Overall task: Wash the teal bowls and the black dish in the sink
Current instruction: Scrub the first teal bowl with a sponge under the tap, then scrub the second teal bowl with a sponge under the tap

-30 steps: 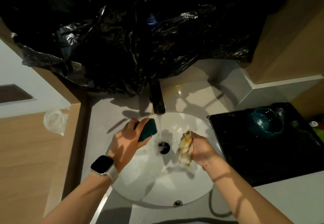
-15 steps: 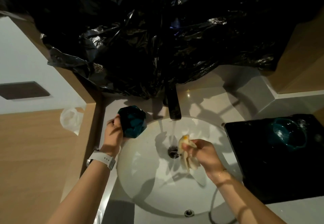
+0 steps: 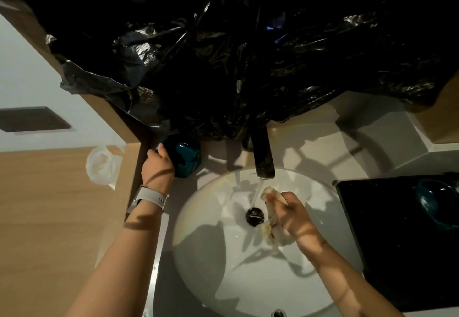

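Note:
My left hand [image 3: 156,165] grips a teal bowl [image 3: 186,157], held upside down at the counter's back left corner, left of the white round sink [image 3: 216,262]. Over the basin, my right hand [image 3: 295,217] is closed on a wet pale cloth [image 3: 270,227] just right of the running water. A second teal bowl [image 3: 433,201] sits on the black dish [image 3: 387,242], a large flat square at the right of the sink.
A dark tap [image 3: 263,157] runs water toward the drain [image 3: 254,216]. Crumpled black plastic sheeting [image 3: 223,68] hangs above the tap. A white plastic bag [image 3: 103,165] lies on the wooden surface at left. A wooden wall panel [image 3: 134,162] borders the counter.
My left hand has carried the teal bowl out from under the tap, up and left to the counter corner. My right hand keeps the cloth over the basin.

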A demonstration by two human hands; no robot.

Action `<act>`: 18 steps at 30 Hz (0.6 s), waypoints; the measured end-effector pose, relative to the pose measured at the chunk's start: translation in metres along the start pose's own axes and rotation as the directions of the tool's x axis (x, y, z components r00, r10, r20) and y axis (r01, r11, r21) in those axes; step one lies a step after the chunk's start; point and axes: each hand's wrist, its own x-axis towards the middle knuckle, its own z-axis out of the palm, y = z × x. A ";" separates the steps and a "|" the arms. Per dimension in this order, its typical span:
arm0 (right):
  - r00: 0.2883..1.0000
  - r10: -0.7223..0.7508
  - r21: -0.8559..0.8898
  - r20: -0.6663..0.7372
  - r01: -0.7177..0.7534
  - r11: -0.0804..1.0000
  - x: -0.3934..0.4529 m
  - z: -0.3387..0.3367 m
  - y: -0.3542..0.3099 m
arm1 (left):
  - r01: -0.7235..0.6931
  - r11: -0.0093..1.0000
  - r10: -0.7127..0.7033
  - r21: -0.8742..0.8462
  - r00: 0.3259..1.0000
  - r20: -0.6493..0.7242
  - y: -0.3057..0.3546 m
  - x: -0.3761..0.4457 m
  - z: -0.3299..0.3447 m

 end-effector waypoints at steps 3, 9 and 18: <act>0.996 -0.069 -0.019 0.058 0.070 0.997 -0.003 -0.004 -0.006 | -0.067 0.993 0.066 0.099 0.998 0.015 -0.007 0.008 -0.001; 0.978 -0.189 -0.133 -0.086 0.177 0.975 -0.012 -0.017 0.002 | -0.098 0.954 0.091 0.282 0.995 0.039 -0.018 0.008 0.000; 0.952 -0.198 0.008 -0.233 0.205 0.979 -0.039 -0.054 0.001 | -0.243 0.969 0.232 -0.029 0.949 -0.211 -0.017 -0.082 -0.005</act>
